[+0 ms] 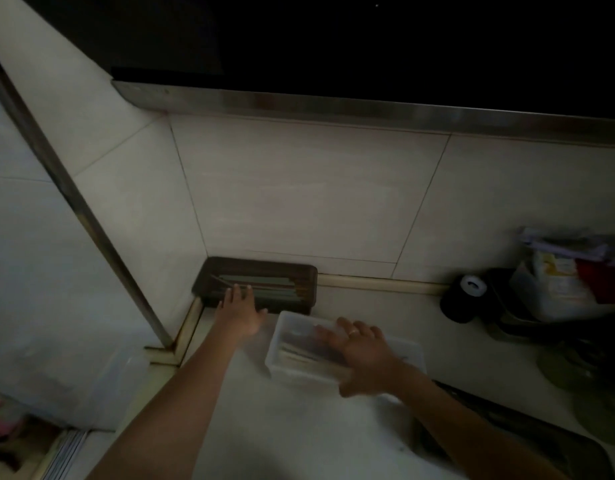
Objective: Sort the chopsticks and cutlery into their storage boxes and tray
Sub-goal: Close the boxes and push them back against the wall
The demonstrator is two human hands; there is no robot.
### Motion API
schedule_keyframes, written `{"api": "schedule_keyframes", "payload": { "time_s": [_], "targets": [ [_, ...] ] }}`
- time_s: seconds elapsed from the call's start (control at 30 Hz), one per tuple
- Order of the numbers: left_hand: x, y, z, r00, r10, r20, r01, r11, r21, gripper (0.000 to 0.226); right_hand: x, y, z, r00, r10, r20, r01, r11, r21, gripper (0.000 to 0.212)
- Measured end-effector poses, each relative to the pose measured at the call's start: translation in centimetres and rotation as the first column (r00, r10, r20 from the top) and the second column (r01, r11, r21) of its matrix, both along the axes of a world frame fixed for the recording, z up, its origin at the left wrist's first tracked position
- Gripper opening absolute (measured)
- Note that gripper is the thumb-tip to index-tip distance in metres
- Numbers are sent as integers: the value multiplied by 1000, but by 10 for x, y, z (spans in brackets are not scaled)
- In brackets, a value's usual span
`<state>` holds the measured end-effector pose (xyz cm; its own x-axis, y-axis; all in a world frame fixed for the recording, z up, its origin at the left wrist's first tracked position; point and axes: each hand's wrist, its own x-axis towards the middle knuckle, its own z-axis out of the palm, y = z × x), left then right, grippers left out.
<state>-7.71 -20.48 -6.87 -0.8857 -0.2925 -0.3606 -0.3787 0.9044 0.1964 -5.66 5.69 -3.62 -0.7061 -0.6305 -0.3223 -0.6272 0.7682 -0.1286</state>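
A dark wooden tray sits in the counter's back corner against the tiled wall and holds several grey-green chopsticks. My left hand reaches over the tray's near edge with straight, spread fingers touching the chopsticks. Just right of it stands a clear plastic storage box with pale chopsticks or cutlery inside. My right hand lies on top of that box, fingers stretched across its opening and thumb down the near side wall. The scene is dim and the box's contents are hard to make out.
A black roll with a white core and a pile of bags and packets stand at the right by the wall. A sink edge runs along the lower right. A metal-framed panel closes off the left.
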Motion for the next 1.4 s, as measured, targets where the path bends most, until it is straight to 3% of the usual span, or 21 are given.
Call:
{"api": "schedule_keyframes", "payload": {
  "time_s": [0.07, 0.13, 0.2, 0.3, 0.37, 0.5, 0.63, 0.7, 0.77, 0.83, 0.93, 1.0, 1.03, 1.07, 1.13, 1.2, 1.23, 1.4],
  "targets": [
    [4, 4, -1, 997, 20, -80, -15, 998, 55, 61, -13, 4, 10, 999, -41, -10, 41, 998, -38, 107],
    [4, 11, 3, 964, 103, -245, -38, 965, 258, 49, -31, 6, 22, 998, -55, -20, 54, 996, -66, 105],
    [4, 14, 12, 862, 351, -365, -109, 833, 543, 46, -50, -3, 33, 999, 6, -47, -9, 999, -49, 103],
    [1, 10, 23, 682, 651, -333, -123, 550, 826, 50, -70, -32, 47, 984, 162, -76, -162, 987, 1, 98],
    [3, 3, 29, 645, 703, -299, -104, 468, 877, 51, -86, -50, 57, 976, 214, -40, -215, 976, -32, 95],
    [5, -19, 37, 564, 797, -215, -117, 335, 935, 48, -112, -76, 68, 959, 194, 208, -136, 955, -263, 92],
    [5, -39, 32, 541, 831, -128, -226, 291, 930, 40, -124, -114, 64, 979, 197, -55, -203, 964, -170, 95],
    [9, -39, 38, 547, 823, -152, -248, 333, 910, 48, -127, -131, 59, 971, 187, -150, -206, 971, -118, 92],
    [11, -37, 41, 604, 718, -347, -235, 576, 783, 47, -128, -146, 53, 965, 194, -176, -216, 970, -110, 86],
    [12, -35, 37, 654, 547, -523, -230, 802, 551, 52, -128, -160, 46, 966, 223, -132, -242, 958, -152, 77],
    [14, -39, 19, 730, 211, -650, -214, 974, 76, 54, -119, -165, 36, 982, 175, -67, -186, 951, -248, 70],
    [17, -34, 10, 775, -35, -631, -73, 987, -144, 59, -106, -153, 24, 992, -26, -122, -27, 909, -416, 75],
    [17, -30, 8, 782, -137, -608, 6, 977, -212, 61, -97, -144, 16, 963, -218, -156, 102, 837, -538, 75],
    [19, -26, 6, 788, -204, -581, 68, 966, -248, 65, -90, -135, 8, 891, -432, -140, 246, 718, -652, 72],
    [19, -22, 5, 809, -231, -540, 107, 962, -252, 79, -83, -121, -6, 684, -717, 132, 559, 399, -727, 64],
    [19, -24, 4, 830, -208, -517, 87, 965, -248, 89, -81, -117, -11, 554, -691, 464, 741, 155, -654, 60],
    [18, -26, 2, 835, -194, -515, 72, 966, -246, 92, -81, -119, -12, 567, -615, 548, 749, 106, -655, 58],
    [13, -50, 6, 877, -127, -464, -2, 963, -268, 96, -79, -129, -5, 668, -459, 586, 713, 169, -680, 54]
  ]
}}
